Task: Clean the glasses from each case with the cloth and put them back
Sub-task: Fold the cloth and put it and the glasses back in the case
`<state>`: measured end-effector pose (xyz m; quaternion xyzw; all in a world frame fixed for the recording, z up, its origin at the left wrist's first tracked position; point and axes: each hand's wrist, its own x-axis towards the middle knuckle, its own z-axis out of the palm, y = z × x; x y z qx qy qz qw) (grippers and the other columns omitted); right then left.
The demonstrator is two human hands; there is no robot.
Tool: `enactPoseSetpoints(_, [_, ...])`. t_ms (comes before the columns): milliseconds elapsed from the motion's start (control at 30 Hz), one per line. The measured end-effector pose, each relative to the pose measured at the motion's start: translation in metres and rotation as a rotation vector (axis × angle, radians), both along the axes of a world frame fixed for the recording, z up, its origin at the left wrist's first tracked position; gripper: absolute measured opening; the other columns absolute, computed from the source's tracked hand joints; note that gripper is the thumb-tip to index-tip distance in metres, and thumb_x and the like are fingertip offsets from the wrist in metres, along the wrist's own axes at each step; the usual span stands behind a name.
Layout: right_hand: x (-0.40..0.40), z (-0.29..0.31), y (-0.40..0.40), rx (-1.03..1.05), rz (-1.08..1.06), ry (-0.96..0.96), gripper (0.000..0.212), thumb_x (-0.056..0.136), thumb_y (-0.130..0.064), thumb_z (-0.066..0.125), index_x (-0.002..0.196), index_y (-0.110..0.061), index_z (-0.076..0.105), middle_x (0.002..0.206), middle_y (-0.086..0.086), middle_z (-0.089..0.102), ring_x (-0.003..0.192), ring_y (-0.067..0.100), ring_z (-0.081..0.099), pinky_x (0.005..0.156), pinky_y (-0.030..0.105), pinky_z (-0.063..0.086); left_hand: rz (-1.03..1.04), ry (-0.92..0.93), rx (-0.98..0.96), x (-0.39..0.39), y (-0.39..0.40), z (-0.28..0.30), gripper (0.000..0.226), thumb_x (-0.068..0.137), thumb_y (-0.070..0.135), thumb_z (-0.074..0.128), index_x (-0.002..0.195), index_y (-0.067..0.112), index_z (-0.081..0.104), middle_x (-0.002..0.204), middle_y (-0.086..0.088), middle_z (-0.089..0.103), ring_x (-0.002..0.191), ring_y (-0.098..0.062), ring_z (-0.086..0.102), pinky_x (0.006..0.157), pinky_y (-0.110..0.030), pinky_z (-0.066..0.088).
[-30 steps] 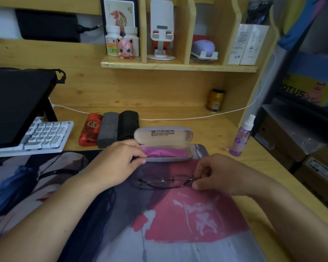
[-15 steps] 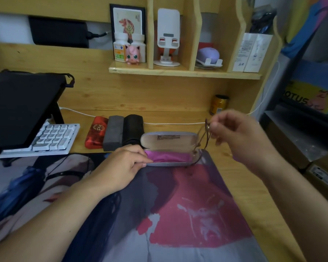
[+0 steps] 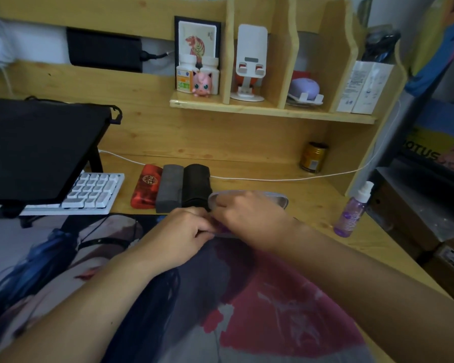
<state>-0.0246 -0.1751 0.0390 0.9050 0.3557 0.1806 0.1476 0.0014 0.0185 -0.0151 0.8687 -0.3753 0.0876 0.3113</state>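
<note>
An open grey glasses case (image 3: 281, 199) lies at the far edge of the printed desk mat (image 3: 247, 297). My right hand (image 3: 249, 218) covers its inside, fingers curled down into it. The glasses are hidden under that hand. A strip of purple cloth (image 3: 222, 227) shows between my hands. My left hand (image 3: 184, 231) grips the case's near left end with curled fingers. Three closed cases stand side by side just left of the open one: a red case (image 3: 146, 189), a grey case (image 3: 169, 191) and a black case (image 3: 195, 184).
A purple spray bottle (image 3: 351, 213) stands on the wooden desk at the right. A white keyboard (image 3: 89, 192) sits under a black stand (image 3: 37, 148) at the left. A small can (image 3: 312, 157) and a white cable (image 3: 273, 178) lie behind the cases.
My right hand lifted the glasses off the mat, carried them above the case's right end, and has now come down into the open case. My left hand stayed at the case.
</note>
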Motion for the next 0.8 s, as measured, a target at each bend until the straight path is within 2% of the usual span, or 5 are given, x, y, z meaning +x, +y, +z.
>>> enactPoseSetpoints(133, [0.002, -0.015, -0.005, 0.175, 0.043, 0.032, 0.01, 0.084, -0.008, 0.069, 0.09, -0.013, 0.064, 0.087, 0.006, 0.058, 0.072, 0.03, 0.06, 0.05, 0.037, 0.045, 0.019, 0.048, -0.032, 0.002, 0.002, 0.002, 0.016, 0.091, 0.018, 0.074, 0.102, 0.027, 0.082, 0.106, 0.019, 0.069, 0.101, 0.004, 0.063, 0.093, -0.017, 0.049])
enactPoseSetpoints(233, [-0.003, -0.016, -0.02, 0.381, -0.002, 0.032, 0.014, 0.094, -0.015, 0.061, 0.108, -0.018, 0.063, 0.095, 0.001, 0.059, 0.083, 0.026, 0.061, 0.064, 0.041, 0.051, 0.073, 0.006, -0.041, 0.002, 0.002, 0.001, 0.014, 0.091, 0.018, 0.075, 0.098, 0.028, 0.082, 0.104, 0.019, 0.063, 0.096, 0.002, 0.061, 0.083, -0.012, 0.045])
enactPoseSetpoints(367, [-0.016, -0.014, -0.068, 0.667, -0.137, -0.024, 0.018, 0.097, -0.027, 0.057, 0.102, -0.021, 0.073, 0.096, -0.003, 0.069, 0.087, 0.022, 0.067, 0.072, 0.044, 0.055, 0.113, 0.006, -0.054, 0.001, 0.001, -0.001, 0.014, 0.09, 0.02, 0.075, 0.1, 0.027, 0.082, 0.101, 0.019, 0.06, 0.089, 0.005, 0.058, 0.076, -0.003, 0.037])
enactPoseSetpoints(633, [-0.022, -0.026, -0.068, 0.486, -0.318, 0.161, 0.036, 0.09, -0.039, 0.042, 0.109, -0.031, 0.072, 0.097, -0.007, 0.069, 0.094, 0.023, 0.066, 0.076, 0.043, 0.055, 0.13, 0.023, -0.121, 0.001, -0.003, 0.002, 0.012, 0.085, 0.013, 0.08, 0.088, 0.024, 0.082, 0.094, 0.018, 0.07, 0.089, 0.001, 0.066, 0.081, -0.019, 0.052])
enactPoseSetpoints(800, [-0.019, -0.035, -0.062, 0.584, -0.241, 0.157, 0.022, 0.089, -0.022, 0.059, 0.1, -0.022, 0.077, 0.093, -0.002, 0.074, 0.091, 0.022, 0.068, 0.077, 0.039, 0.056, 0.135, 0.062, -0.138, -0.004, -0.009, 0.0, 0.009, 0.086, 0.017, 0.079, 0.087, 0.026, 0.081, 0.09, 0.019, 0.07, 0.087, 0.0, 0.066, 0.082, -0.028, 0.054])
